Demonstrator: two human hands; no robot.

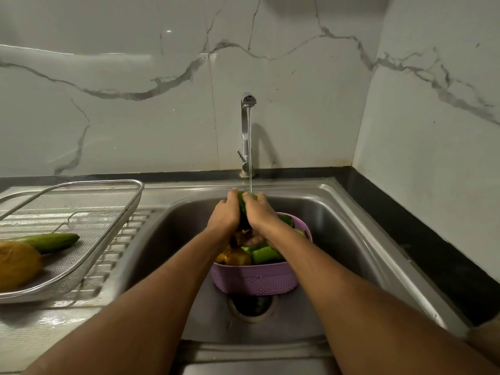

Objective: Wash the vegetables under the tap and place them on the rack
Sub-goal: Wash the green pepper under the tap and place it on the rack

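Both my hands are wrapped around one green cucumber (242, 205), holding it upright-ish right under the tap (246, 131), which stands at the far edge of the sink (338, 212). My left hand (223, 212) has its fingers curled around the left side of it, and my right hand (258, 211) is clamped on the right side, fingertips up near the top end. The water stream (250, 158) comes straight down and lands on the top of the cucumber, just between my two sets of fingers.

Right below and a bit nearer to me sits a purple basket (254, 280) inside the sink, holding the rest of the vegetables (254, 253) (green chunks plus some brownish-yellow ones, can't really tell what those are from here). The basket sits just on the far side of the drain hole (251, 305).

Over on the left, on the ribbed drainboard (108, 266), there's the metal mesh rack (94, 212). It already has another cucumber (51, 240) lying on it, and nearer to me a round yellowish-brown vegetable (17, 266) touching it, partly cut off by the left edge of the view.

Far wall is grey-veined marble tile (135, 117), with a black counter strip (419, 239) running along the right side of the sink.
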